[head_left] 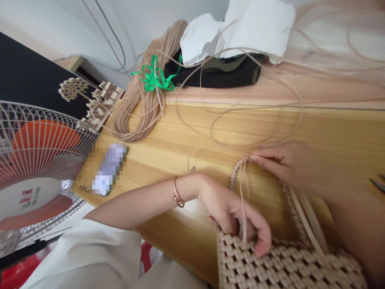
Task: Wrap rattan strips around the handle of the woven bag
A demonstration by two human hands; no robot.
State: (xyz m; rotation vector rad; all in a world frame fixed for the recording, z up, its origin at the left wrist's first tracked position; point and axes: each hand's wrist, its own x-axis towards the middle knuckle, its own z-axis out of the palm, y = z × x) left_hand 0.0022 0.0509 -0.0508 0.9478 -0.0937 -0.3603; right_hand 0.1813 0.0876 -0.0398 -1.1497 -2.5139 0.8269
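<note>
A cream woven bag [258, 271] with an open knotted mesh is at the lower right, partly cut off by the frame. My left hand [231, 208] curls over its rim, one finger bent down on the outer face and other fingers partly hidden inside. Flat pale strands [244, 216] run from the rim past this hand. Above the rim rises a braided handle [236, 170]. At its top my right hand [285, 162] pinches a thin beige cord [248, 157] between thumb and index finger; the remaining fingers are blurred.
Loops of cord [216, 140] trail over the wooden table [159, 160]. Toward the back lie a cord bundle [129, 116], green tape [155, 76], a black pouch [216, 74] and white paper [258, 30]. A phone [110, 168] and fan [39, 172] are left; dark-tipped tool [377, 184] right.
</note>
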